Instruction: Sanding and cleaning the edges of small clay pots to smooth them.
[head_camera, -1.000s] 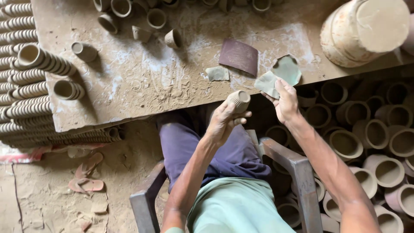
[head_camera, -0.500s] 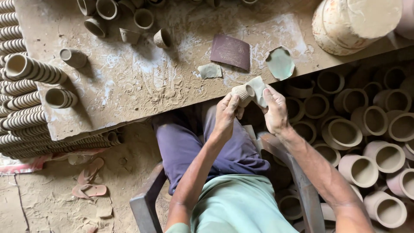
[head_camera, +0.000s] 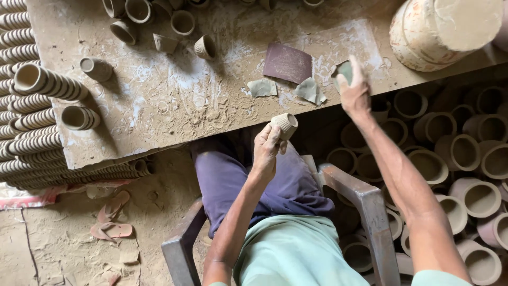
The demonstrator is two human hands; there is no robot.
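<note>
Small ribbed unfired clay cup (head_camera: 284, 125): held in the left hand (head_camera: 266, 150), fingers wrapped round its base, mouth tilted up and away, just off the near edge of the dusty clay-smeared work table (head_camera: 174, 100), above the lap.

Change since half a second ago: both hands were together at the cup, the right pressing a greenish scrap against it. Now the right hand (head_camera: 353, 90) is stretched out over the table, well apart from the cup, closed on a grey-green worn scrap of abrasive sheet (head_camera: 344, 70). Judgement: rubbing of this cup is paused or finished; the scrap is being set down or swapped.

Nearby on table: dark maroon rectangular sandpaper sheet (head_camera: 288, 62), two more pale green torn scraps (head_camera: 262, 87) (head_camera: 310, 91), loose cups, nested rows of cups at left (head_camera: 32, 100). Larger clay pots (head_camera: 428, 164) lie on the floor to the right.
</note>
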